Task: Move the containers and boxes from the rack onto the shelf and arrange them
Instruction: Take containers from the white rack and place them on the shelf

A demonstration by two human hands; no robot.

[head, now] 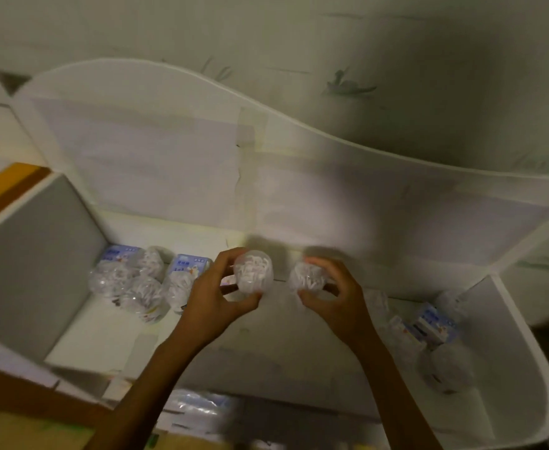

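My left hand (216,295) grips a clear round container (254,271) filled with white pieces, held just above the white shelf (97,336). My right hand (335,295) holds a second clear round container (309,276) close beside the first. At the shelf's left end, several round containers (136,285) stand with two blue-and-white boxes (190,263) behind them. On the right end lie more containers (445,368) and a blue-and-white box (432,324).
The shelf has a tall wavy white back panel (299,177) and grey side walls (29,254). Below the front edge, plastic-wrapped packs (198,405) show. Brown wooden furniture (23,397) lies at the lower left. Patterned wallpaper is behind.
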